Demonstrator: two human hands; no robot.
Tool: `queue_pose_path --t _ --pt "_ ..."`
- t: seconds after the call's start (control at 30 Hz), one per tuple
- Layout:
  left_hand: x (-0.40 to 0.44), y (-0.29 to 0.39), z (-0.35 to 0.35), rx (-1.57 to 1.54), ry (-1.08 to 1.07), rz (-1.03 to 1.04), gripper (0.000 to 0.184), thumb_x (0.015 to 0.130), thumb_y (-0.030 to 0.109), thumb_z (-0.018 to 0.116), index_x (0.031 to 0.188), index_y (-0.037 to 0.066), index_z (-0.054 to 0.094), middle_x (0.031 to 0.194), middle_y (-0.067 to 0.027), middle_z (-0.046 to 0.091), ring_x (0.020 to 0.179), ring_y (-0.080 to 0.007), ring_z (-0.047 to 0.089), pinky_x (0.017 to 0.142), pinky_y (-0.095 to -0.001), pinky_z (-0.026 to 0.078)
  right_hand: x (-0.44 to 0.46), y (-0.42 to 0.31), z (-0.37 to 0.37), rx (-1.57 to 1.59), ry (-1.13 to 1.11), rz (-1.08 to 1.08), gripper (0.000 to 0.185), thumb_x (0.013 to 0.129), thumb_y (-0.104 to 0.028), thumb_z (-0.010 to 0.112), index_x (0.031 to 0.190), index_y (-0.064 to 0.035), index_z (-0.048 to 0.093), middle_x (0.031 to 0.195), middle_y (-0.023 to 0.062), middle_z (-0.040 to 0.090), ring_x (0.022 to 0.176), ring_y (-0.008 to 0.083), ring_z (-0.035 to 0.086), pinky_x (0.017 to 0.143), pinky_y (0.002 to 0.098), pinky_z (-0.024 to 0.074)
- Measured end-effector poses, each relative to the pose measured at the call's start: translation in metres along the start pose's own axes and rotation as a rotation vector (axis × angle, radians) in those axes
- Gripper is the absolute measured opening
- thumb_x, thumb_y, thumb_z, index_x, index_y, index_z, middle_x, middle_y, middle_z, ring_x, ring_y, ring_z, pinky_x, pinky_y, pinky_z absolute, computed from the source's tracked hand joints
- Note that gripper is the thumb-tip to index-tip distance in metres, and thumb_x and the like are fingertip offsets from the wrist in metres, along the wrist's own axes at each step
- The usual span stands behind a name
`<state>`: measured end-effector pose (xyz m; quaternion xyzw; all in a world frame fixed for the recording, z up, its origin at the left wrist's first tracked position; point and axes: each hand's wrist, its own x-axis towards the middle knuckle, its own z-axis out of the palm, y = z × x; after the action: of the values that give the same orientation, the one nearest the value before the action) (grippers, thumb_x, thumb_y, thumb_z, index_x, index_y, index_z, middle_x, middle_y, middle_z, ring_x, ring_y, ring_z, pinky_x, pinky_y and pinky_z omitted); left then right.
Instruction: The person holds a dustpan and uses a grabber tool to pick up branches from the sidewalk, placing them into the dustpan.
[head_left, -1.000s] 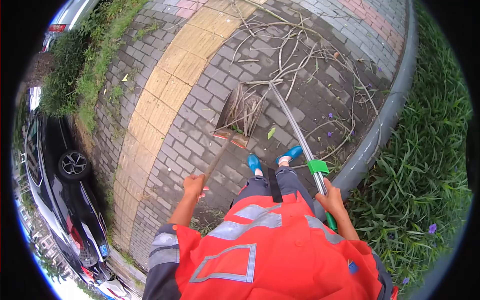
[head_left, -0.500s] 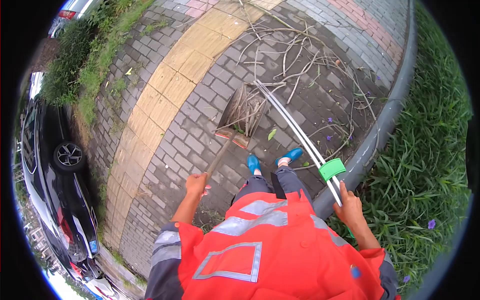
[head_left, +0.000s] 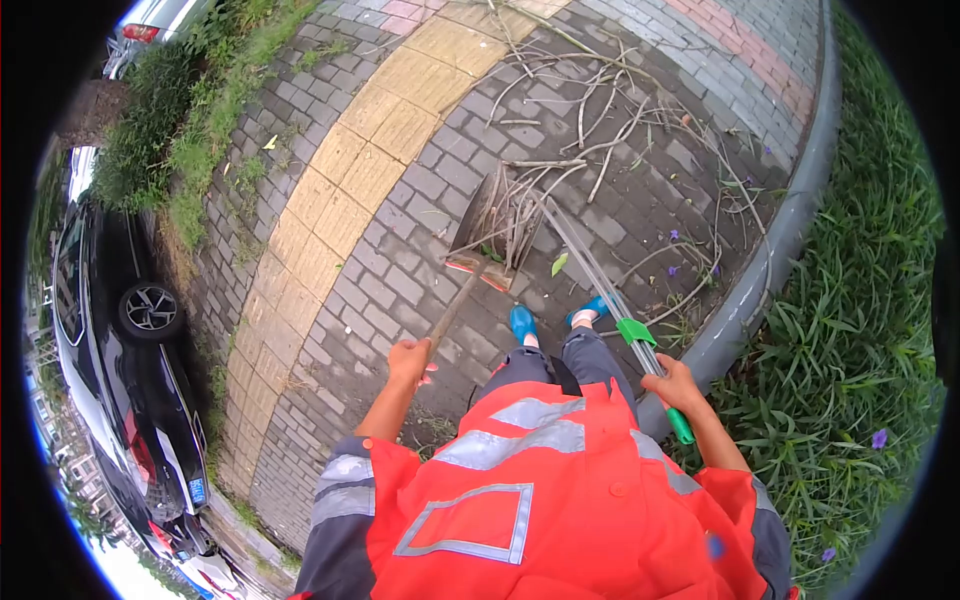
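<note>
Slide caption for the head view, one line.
Left hand on the dustpan handle, right hand on a long green-and-silver tool; sticks lie in the pan and across the brick paving.

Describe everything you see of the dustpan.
The dustpan is a dark, worn scoop with raised sides and a reddish strip along its rear edge. Its wooden-looking handle rises to the left hand, which grips it. It lies on grey paving, mouth facing forward, holding sticks, some overhanging its edge. Whether the tongs touch it is unclear.
</note>
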<state>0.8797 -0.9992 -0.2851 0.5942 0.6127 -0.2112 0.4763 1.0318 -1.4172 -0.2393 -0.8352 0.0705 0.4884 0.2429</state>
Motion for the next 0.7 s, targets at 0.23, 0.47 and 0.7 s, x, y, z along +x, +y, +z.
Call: queue_pose_path --t 0.23,0.47,0.7 --pt "-0.003 -0.023 -0.009 0.044 -0.040 -0.026 0.029 0.077 0.024 0.057 0.087 -0.002 0.052 0.060 -0.0141 0.060 0.033 -0.0161 0.049 0.027 -0.0259 0.033 0.036 0.019 0.004 0.174 0.066 0.011 0.059 0.061 -0.033 0.061 0.108 0.0031 0.054 0.084 0.0153 0.060 0.070 0.0199 0.059 0.061 0.0288 0.0454" --pt "0.002 -0.077 -0.022 0.083 0.014 -0.055 0.028 0.077 0.025 0.058 0.091 0.001 0.056 0.061 -0.0125 0.062 0.029 -0.0143 0.044 0.028 -0.0266 0.033 0.082 -0.019 0.010 0.560 -0.161 0.125 0.031 0.068 -0.030 0.060 0.087 -0.0072 0.053 0.064 0.0028 0.046 0.050 0.0103 0.045 0.041 0.0251 0.0352" --pt "0.021 -0.126 -0.058 0.088 0.012 -0.075 0.028 0.075 0.028 0.061 0.087 0.002 0.059 0.062 -0.0111 0.062 0.033 -0.0131 0.047 0.030 -0.0262 0.037 0.075 0.004 -0.014 0.604 -0.177 0.042 0.038 0.070 -0.020 0.058 0.105 -0.0043 0.052 0.063 0.0028 0.046 0.047 0.0098 0.044 0.038 0.0259 0.0362"
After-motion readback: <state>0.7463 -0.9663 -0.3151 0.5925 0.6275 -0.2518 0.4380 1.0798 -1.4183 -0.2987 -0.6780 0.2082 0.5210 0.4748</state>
